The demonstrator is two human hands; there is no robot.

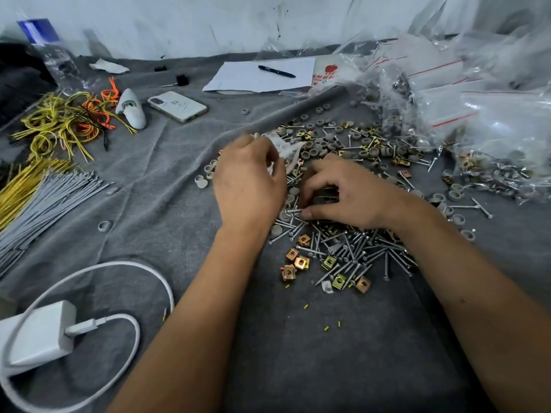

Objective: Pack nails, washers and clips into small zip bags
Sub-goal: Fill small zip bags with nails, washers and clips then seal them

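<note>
A small clear plastic zip bag (284, 150) at frame centre is pinched by the left hand (249, 180) — the right hand (343, 195) curls over silver nails (351, 248), pinching some.

A grey cloth (167, 180) covers the desk. Near centre lies a heap of nails (354, 248) with brass clips (299, 262); beyond it, grey washers (334, 141). Filled zip bags (465, 114) pile at far right. A phone (177, 106) and paper (262, 76) with pen (276, 71) lie far centre, wire ties (53, 186) left, a charger (38, 332) near left.
</note>
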